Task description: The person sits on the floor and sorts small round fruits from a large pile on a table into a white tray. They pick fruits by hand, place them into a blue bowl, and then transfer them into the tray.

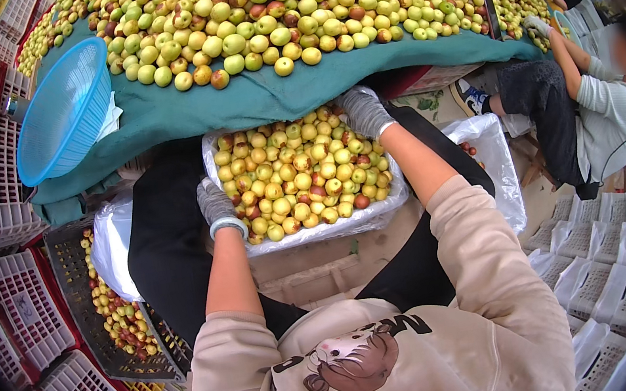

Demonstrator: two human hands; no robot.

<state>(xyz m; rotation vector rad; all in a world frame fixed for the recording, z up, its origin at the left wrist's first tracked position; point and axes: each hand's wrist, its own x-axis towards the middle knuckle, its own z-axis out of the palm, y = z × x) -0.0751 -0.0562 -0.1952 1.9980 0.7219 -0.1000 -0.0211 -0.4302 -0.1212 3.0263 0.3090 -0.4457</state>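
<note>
A crate lined with clear plastic film [324,231] stands between my knees, filled with yellow-green jujubes [302,179], some blotched red-brown. My left hand [218,204], in a grey knitted glove, grips the crate's left side. At the far right corner my right hand [364,112], gloved alike, is closed over the rim; its fingertips are partly hidden. Just beyond the crate, a green cloth [181,109] hangs over the edge of a sorting table, which carries a broad heap of jujubes [264,16].
A blue plastic basket [64,110] leans at the table's left. Beside my left leg is a black crate [82,324] holding jujubes. Stacked pale crates [18,297] line the left. Another lined crate [492,170] stands right. Two people [605,94] work at the table's right.
</note>
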